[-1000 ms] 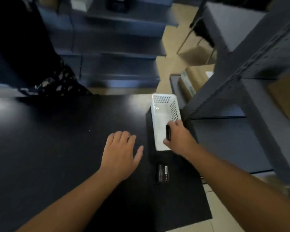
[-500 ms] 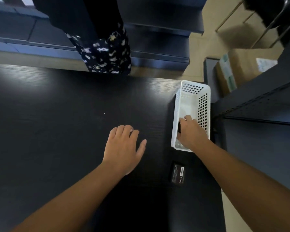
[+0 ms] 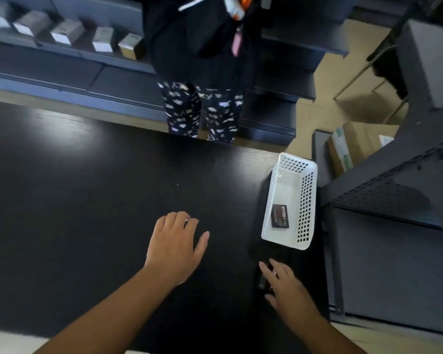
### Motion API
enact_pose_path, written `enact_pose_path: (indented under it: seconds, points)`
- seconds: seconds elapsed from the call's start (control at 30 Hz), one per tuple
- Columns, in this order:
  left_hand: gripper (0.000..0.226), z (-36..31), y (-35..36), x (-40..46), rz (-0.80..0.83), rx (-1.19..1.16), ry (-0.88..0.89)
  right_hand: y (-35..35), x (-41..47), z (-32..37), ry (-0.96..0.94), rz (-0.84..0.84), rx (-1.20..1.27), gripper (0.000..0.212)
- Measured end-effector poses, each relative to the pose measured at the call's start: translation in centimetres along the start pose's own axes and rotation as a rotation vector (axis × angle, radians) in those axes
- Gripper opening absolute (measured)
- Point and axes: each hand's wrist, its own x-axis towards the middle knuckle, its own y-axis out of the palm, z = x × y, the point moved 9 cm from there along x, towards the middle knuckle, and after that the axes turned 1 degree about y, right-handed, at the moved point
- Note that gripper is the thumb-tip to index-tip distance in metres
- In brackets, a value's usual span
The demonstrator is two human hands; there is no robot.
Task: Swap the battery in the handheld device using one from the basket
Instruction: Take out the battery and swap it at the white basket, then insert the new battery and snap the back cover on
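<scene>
one battery (image 3: 280, 216) lies flat in the white basket (image 3: 308, 200) at right of centre, and another small dark battery (image 3: 263, 280) sits on the black table (image 3: 87, 200) just below the basket, partly under the right hand (image 3: 285, 287). no handheld device is clearly visible, so how far the swap has gone is hard to judge; fitting a battery seems still to come. the right hand's fingers are loosely spread over the table battery, touching it, not closed around it. the left hand (image 3: 175, 247) rests flat, fingers spread, holding nothing.
</scene>
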Motion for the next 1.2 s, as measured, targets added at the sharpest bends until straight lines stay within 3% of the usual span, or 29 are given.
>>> enact_pose_path:
  seconds: [0.23,0.57,1.03,1.2]
  points:
    - [0.063,2.6,-0.6,-7.5,0.012,0.064,-0.047,-4.2,-1.4,3.7,-0.082,-0.037,-0.049,0.076]
    - [0.056,12.7,-6.7,-16.3,-0.137,-0.01,-0.287,-18.1,-5.1,29.0,-0.544,-0.142,-0.336,0.052]
    - [0.074,45.6,-10.0,-35.6,-0.231,-0.113,-0.553,-15.9,-3.8,65.9,-0.793,-0.176,-0.454,0.051]
    - [0.067,57.6,-11.6,-40.4,-0.269,-0.096,-0.621,-15.3,-2.5,78.9,-0.829,-0.165,-0.443,0.052]
